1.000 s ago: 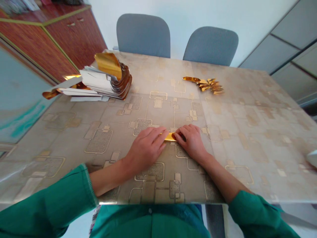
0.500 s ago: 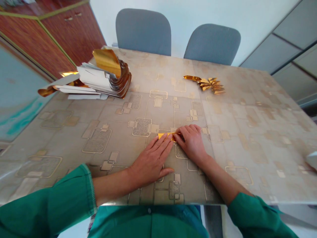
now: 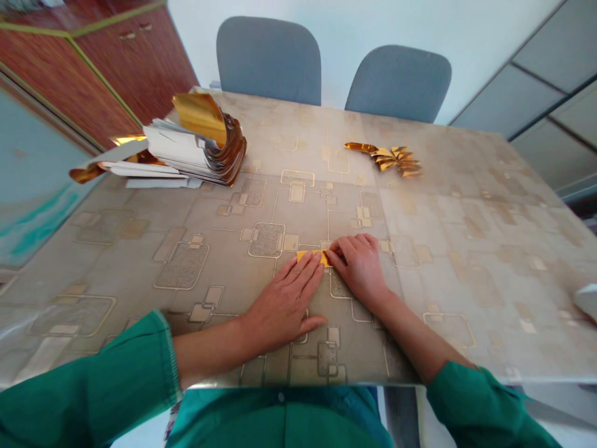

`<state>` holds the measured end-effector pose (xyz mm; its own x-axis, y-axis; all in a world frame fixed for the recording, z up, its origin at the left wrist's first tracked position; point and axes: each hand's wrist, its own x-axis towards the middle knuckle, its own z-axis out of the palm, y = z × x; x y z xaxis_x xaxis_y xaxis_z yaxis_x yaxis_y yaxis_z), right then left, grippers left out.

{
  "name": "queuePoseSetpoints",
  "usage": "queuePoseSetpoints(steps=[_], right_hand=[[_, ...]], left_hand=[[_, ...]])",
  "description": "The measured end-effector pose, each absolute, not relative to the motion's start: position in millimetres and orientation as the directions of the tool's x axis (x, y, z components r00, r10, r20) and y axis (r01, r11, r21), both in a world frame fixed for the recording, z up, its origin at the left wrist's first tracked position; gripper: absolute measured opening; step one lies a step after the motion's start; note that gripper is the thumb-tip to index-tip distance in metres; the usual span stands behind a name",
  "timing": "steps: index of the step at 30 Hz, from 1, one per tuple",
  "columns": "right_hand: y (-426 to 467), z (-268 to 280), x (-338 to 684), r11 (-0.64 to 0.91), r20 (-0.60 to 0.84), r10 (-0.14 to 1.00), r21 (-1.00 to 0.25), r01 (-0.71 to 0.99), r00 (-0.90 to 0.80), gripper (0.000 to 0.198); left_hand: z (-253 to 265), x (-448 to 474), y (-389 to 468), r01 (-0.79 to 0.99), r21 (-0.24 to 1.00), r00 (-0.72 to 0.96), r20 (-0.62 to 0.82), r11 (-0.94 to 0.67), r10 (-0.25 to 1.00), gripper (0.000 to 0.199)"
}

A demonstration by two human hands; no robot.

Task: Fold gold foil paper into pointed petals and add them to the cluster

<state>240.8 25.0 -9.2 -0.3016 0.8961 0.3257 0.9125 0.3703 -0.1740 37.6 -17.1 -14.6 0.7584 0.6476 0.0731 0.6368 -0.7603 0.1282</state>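
Observation:
A small folded strip of shiny gold paper (image 3: 303,255) lies flat on the patterned tablecloth in front of me. My left hand (image 3: 285,303) is stretched out, its fingertips pressing on the strip's left and middle part and its thumb apart. At the strip's right end, my right hand (image 3: 358,269) has curled fingers, with thumb and forefinger pinching the paper's edge. Parts of the strip are hidden under my fingers.
A bent stack of gold-and-white paper sheets (image 3: 186,146) stands at the back left. Several folded gold paper pieces (image 3: 396,160) lie at the back right. Two grey chairs (image 3: 269,59) (image 3: 398,84) stand behind the table, and a white object (image 3: 586,300) sits at the right edge.
More of the gold strip's surface shows between my hands, and it looks flatter. Both hands have stayed almost in place, fingers still on the paper.

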Motion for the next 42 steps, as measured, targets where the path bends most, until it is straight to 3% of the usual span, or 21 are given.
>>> queuePoseSetpoints(steps=[12, 17, 22, 42], right_hand=[[22, -3, 243, 0.375, 0.340, 0.892, -0.183, 0.909, -0.299, 0.016], [-12, 2, 239, 0.564, 0.318, 0.807, -0.163, 0.810, -0.498, 0.035], [-39, -11, 235, 0.526, 0.192, 0.847, -0.168, 0.833, -0.496, 0.052], [-34, -13, 241, 0.522, 0.170, 0.850, -0.156, 0.839, -0.498, 0.045]], left_hand=[[-7, 37, -12, 0.617, 0.153, 0.772, 0.070, -0.772, 0.632, 0.083], [-8, 37, -10, 0.616, 0.161, 0.769, 0.086, -0.771, 0.633, 0.081], [-8, 37, -10, 0.616, 0.167, 0.767, 0.100, -0.770, 0.634, 0.079], [-10, -11, 7, 0.558, 0.074, 0.822, 0.089, -0.827, 0.562, 0.073]])
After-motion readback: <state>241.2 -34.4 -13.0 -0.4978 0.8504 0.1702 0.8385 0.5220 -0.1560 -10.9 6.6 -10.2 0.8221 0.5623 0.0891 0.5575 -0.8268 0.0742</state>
